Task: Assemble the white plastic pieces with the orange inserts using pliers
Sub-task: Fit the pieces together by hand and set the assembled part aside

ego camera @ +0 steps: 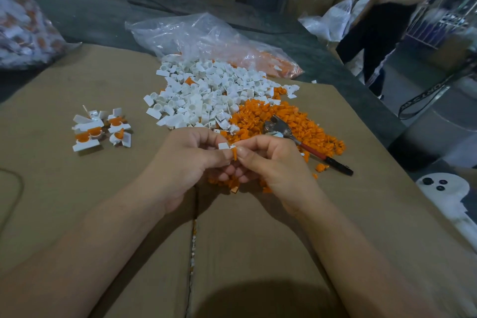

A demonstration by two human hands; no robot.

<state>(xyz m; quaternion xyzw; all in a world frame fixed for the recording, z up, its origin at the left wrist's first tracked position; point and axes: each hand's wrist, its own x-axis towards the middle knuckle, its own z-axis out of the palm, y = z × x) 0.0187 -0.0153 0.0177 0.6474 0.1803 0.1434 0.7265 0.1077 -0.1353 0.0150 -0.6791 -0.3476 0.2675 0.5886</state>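
Observation:
My left hand point(189, 160) pinches a small white plastic piece point(223, 146) between thumb and fingers. My right hand point(268, 160) pinches an orange insert point(235, 154) right against that white piece. Both hands meet above the cardboard sheet point(77, 188), just in front of the heap of loose white pieces point(204, 95) and the heap of orange inserts point(284, 121). The pliers point(304, 143), with a red and black handle, lie on the orange heap to the right of my right hand. A small group of joined white-and-orange pieces point(100, 130) lies to the left.
A clear plastic bag point(196, 36) with more parts lies behind the heaps. Another full bag point(23, 26) stands at the far left. A person in dark clothes point(382, 23) stands at the back right. A seam in the cardboard point(193, 240) runs between my forearms.

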